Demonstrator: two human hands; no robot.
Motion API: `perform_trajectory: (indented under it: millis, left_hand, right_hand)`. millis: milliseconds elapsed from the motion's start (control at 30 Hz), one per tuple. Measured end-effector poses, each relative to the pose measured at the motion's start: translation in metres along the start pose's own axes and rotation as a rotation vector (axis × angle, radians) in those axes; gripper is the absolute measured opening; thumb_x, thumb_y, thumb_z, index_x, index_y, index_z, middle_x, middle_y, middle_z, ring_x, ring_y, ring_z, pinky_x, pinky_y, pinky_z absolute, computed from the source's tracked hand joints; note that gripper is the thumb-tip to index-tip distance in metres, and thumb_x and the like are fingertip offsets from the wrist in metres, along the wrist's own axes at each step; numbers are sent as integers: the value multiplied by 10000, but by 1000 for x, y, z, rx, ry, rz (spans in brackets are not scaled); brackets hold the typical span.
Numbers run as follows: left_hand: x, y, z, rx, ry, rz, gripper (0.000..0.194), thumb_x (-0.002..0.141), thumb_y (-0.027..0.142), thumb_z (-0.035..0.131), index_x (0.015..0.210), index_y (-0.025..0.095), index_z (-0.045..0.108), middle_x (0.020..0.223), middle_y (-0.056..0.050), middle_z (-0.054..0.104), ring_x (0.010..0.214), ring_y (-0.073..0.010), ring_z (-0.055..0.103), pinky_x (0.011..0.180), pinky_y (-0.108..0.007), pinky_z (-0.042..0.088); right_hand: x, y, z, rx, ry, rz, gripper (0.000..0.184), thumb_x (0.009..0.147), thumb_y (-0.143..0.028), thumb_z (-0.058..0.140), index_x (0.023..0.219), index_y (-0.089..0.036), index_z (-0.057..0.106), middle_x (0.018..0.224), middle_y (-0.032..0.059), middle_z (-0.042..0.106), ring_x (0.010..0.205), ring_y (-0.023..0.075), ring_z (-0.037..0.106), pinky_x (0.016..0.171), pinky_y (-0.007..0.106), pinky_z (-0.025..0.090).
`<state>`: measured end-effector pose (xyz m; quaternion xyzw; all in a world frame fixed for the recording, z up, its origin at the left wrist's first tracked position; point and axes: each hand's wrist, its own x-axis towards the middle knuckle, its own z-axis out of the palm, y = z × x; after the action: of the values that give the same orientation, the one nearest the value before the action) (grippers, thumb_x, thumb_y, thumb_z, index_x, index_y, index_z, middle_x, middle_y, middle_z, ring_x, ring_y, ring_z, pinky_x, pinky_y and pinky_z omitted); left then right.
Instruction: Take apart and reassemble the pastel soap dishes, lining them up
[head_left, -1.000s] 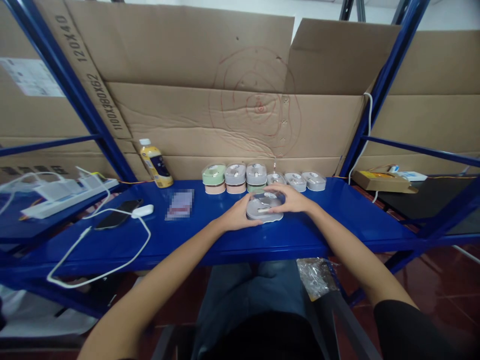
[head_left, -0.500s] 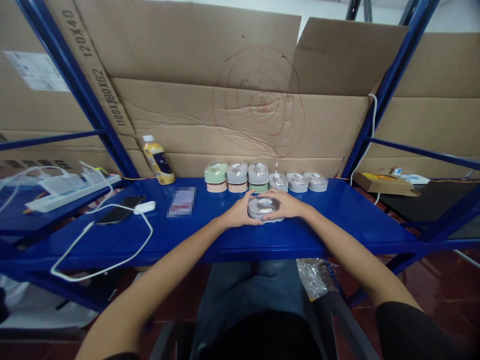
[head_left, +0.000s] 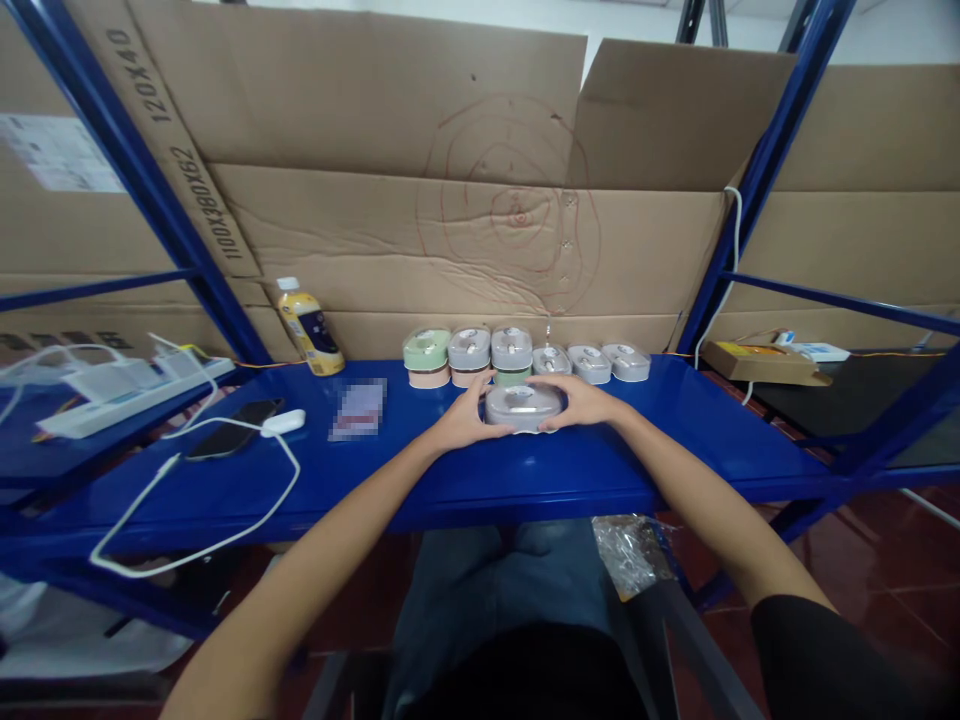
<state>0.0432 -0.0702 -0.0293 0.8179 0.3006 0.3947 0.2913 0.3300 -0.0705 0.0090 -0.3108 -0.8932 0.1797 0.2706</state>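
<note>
A grey lidded container (head_left: 523, 407) lies on the blue shelf (head_left: 420, 470) in front of me. My left hand (head_left: 461, 420) grips its left end and my right hand (head_left: 581, 402) grips its right end, fingers curled round the sides. Right behind it stands a row of similar containers (head_left: 517, 357): green, grey and grey ones stacked on pink and green ones at the left, three flat grey ones at the right.
A yellow bottle (head_left: 309, 328) stands at the back left by the cardboard wall (head_left: 465, 230). A phone (head_left: 229, 430), a white charger with cable (head_left: 283, 422) and a power strip (head_left: 112, 395) lie to the left. A cardboard box (head_left: 765, 362) sits on the right shelf.
Both hands have shifted from covering the container's top to gripping its ends, and the container now lies flat on the shelf, slightly nearer the back row.
</note>
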Motion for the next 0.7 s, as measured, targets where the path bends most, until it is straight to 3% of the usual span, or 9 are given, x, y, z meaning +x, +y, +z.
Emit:
perform_trajectory:
  millis: [100,167,267,333,400,467,700]
  left_hand:
    - [4,-3,0,-45,147,52,959,788,454,848,1541,202,313,1439,-202,574,1360,-337,586,1169,-554,455]
    - [6,-7,0,-21,255,56,875,827,459,809,1514,195,336,1359,-191,607,1291,-317,623,1112,-536,503]
    - [8,-13,-1,53,316,43,767,849,440,785,1461,195,392,1250,-161,647,1173,-291,666,1001,-497,559]
    - [9,-15,1,86,304,23,721,853,424,777,1437,199,416,1216,-148,662,1120,-279,678,954,-479,570]
    - [9,-14,3,102,287,4,698,851,416,772,1418,197,431,1197,-143,670,1090,-273,680,929,-469,572]
    - [8,-13,5,114,279,-6,684,842,414,772,1400,195,442,1182,-138,674,1072,-267,678,915,-458,570]
    - [8,-10,5,170,245,-36,665,842,441,745,1379,191,442,1171,-126,654,1035,-252,666,890,-439,563]
  right_hand:
    - [-1,2,-20,9,171,-10,813,722,-485,890,1451,-242,625,1449,107,660,1319,310,626,1144,475,468]
    - [-3,12,-40,-68,403,50,806,742,-523,862,1452,-229,618,1465,124,639,1338,317,602,1147,465,454]
    - [-12,45,-69,-302,838,341,849,760,-582,812,1479,-196,576,1430,176,616,1326,359,563,1139,509,421]
    - [-20,71,-82,-424,996,623,879,771,-615,783,1501,-188,545,1381,204,594,1274,377,564,1103,525,419]
    - [-28,94,-89,-517,1012,830,882,766,-639,777,1495,-200,547,1349,213,577,1241,387,561,1071,522,418]
    - [-34,109,-89,-580,954,947,870,758,-645,782,1482,-219,553,1338,208,574,1227,393,562,1048,513,421]
    - [-34,114,-80,-706,846,1009,954,771,-700,763,1476,-120,488,1348,277,589,1246,417,559,1027,512,425]
